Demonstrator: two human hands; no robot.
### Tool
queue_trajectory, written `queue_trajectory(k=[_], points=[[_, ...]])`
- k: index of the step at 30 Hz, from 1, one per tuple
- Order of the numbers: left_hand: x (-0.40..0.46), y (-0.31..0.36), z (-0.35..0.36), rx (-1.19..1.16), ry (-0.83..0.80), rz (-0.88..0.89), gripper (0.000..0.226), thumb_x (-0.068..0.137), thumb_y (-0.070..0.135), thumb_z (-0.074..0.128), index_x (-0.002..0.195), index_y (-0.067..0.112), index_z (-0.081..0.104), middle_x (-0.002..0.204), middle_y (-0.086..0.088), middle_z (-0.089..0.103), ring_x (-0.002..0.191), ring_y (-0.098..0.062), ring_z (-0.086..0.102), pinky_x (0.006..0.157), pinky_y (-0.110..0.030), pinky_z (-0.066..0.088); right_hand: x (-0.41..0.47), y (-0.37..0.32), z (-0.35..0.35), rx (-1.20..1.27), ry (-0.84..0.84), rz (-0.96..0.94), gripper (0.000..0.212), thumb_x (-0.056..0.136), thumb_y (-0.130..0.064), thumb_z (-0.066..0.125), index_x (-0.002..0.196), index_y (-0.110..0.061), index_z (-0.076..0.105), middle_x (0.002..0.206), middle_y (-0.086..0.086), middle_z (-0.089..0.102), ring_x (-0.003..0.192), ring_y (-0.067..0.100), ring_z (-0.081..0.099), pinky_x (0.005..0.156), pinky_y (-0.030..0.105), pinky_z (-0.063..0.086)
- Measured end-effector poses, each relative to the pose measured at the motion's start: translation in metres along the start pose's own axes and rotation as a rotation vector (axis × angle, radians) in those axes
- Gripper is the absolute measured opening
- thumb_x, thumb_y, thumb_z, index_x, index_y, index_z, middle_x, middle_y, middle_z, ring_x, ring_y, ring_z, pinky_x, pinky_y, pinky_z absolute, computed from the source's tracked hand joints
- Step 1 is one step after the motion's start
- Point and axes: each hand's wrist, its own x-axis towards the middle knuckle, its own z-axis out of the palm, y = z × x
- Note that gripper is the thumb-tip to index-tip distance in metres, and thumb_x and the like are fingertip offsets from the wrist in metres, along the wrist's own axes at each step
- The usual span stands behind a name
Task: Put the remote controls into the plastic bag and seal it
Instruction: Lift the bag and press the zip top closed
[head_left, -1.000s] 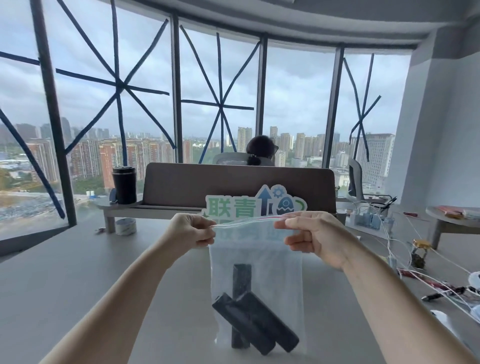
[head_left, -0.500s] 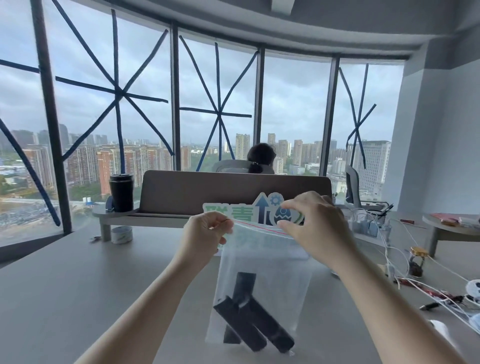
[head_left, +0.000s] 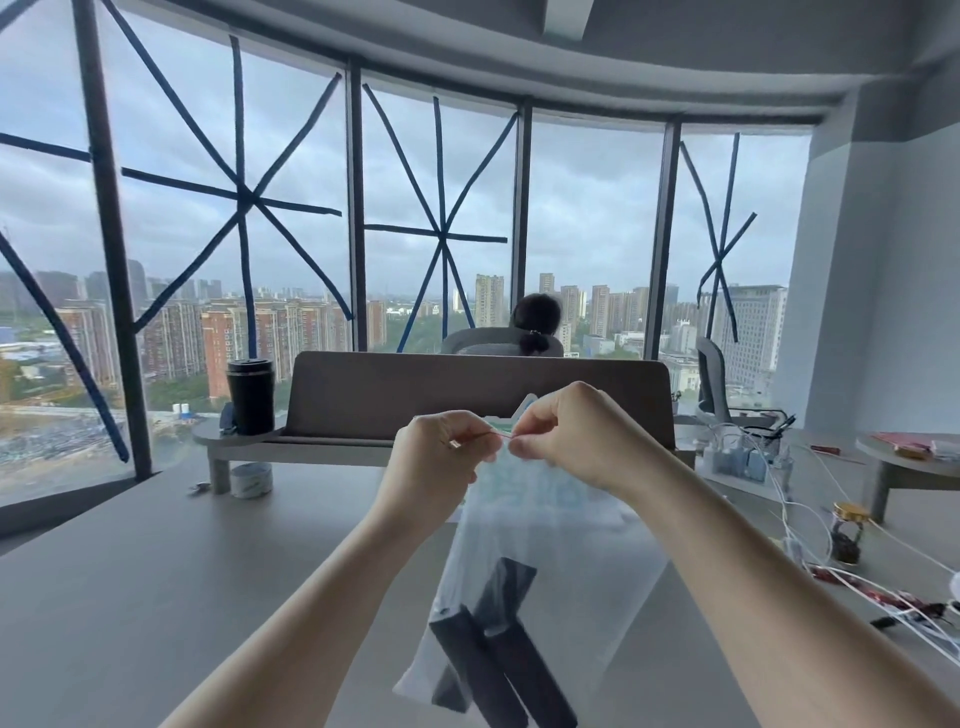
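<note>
A clear plastic zip bag (head_left: 566, 545) hangs upright above the grey table (head_left: 156, 571), held by its top edge. Three black remote controls (head_left: 498, 660) lie crossed in its bottom. My left hand (head_left: 431, 462) pinches the red zip strip at the left of the bag's mouth. My right hand (head_left: 576, 436) pinches the same strip just to the right, fingertips almost touching those of the left hand. The rest of the bag's mouth is hidden behind my hands.
A brown desk divider (head_left: 478, 395) stands behind the bag, with a person seated beyond it. A black tumbler (head_left: 250, 397) and a tape roll (head_left: 251, 480) sit at the left. White cables (head_left: 810, 530), a small jar (head_left: 847, 532) and a charger box (head_left: 737, 460) crowd the right.
My right hand has slid left along the zip strip until it meets the left hand. The bag's top has narrowed and the bag now hangs tilted. The view has moved closer.
</note>
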Motion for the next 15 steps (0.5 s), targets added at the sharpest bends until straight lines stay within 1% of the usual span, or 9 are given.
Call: queue_trajectory(k=[1,3,5,6,9,10,12,15], points=[[0.000,0.001,0.000,0.012,0.001,0.008,0.015,0.080,0.015,0.067,0.065,0.014,0.070,0.062,0.002,0.067,0.043,-0.007,0.049,0.041,-0.016,0.038,0.001,-0.001,0.000,-0.005,0.003,-0.004,0.013,0.071,-0.035,0.078,0.060,-0.034,0.072,0.060,-0.008,0.068,0.069,0.014,0.063,0.076,0.044,0.059],[0.001,0.001,0.000,0.037,0.011,0.022,0.016,0.080,0.016,0.066,0.064,0.016,0.069,0.063,0.001,0.067,0.045,-0.009,0.049,0.045,-0.020,0.040,0.003,-0.002,0.003,-0.012,0.013,-0.005,0.010,0.068,-0.038,0.075,0.059,-0.037,0.071,0.061,-0.008,0.068,0.075,0.018,0.066,0.076,0.045,0.058],[0.001,0.001,0.001,0.058,0.030,0.033,0.019,0.079,0.016,0.066,0.061,0.019,0.067,0.059,0.003,0.064,0.047,-0.009,0.048,0.048,-0.023,0.040,0.004,-0.002,0.006,-0.011,0.029,-0.010,0.006,0.066,-0.040,0.070,0.060,-0.038,0.071,0.061,-0.009,0.067,0.080,0.021,0.066,0.077,0.046,0.058],[0.002,0.000,0.001,0.059,0.039,0.041,0.022,0.079,0.015,0.066,0.058,0.021,0.065,0.057,0.006,0.061,0.047,-0.008,0.047,0.048,-0.020,0.039,0.004,-0.002,0.007,-0.005,0.033,-0.016,0.006,0.067,-0.039,0.069,0.063,-0.036,0.072,0.060,-0.009,0.066,0.077,0.019,0.065,0.077,0.045,0.058],[0.001,-0.002,0.004,0.049,0.070,0.063,0.028,0.078,0.013,0.066,0.054,0.027,0.060,0.053,0.010,0.055,0.047,-0.004,0.042,0.047,-0.013,0.034,0.003,-0.002,0.009,0.012,0.011,-0.034,0.012,0.077,-0.030,0.071,0.068,-0.022,0.071,0.058,-0.009,0.064,0.061,0.009,0.057,0.070,0.040,0.056],[0.001,-0.003,0.006,0.045,0.082,0.065,0.029,0.078,0.012,0.067,0.055,0.028,0.060,0.054,0.010,0.054,0.048,-0.004,0.042,0.047,-0.012,0.032,0.003,-0.002,0.010,0.004,0.005,-0.044,0.013,0.080,-0.028,0.070,0.069,-0.021,0.070,0.060,-0.008,0.064,0.062,0.010,0.058,0.071,0.040,0.056],[-0.001,-0.006,0.008,0.017,0.109,0.069,0.030,0.079,0.009,0.066,0.056,0.027,0.060,0.056,0.011,0.054,0.050,-0.004,0.042,0.048,-0.012,0.032,0.001,-0.003,0.012,-0.021,0.004,-0.065,0.014,0.083,-0.028,0.068,0.071,-0.021,0.070,0.068,-0.008,0.066,0.072,0.013,0.062,0.075,0.040,0.056],[-0.001,-0.012,0.009,-0.038,0.143,0.055,0.025,0.079,0.003,0.064,0.060,0.018,0.062,0.060,0.009,0.058,0.054,-0.004,0.046,0.054,-0.016,0.037,-0.005,-0.001,0.015,-0.100,0.018,-0.054,0.016,0.087,-0.032,0.063,0.077,-0.021,0.069,0.076,-0.006,0.066,0.078,0.017,0.064,0.072,0.036,0.053]])
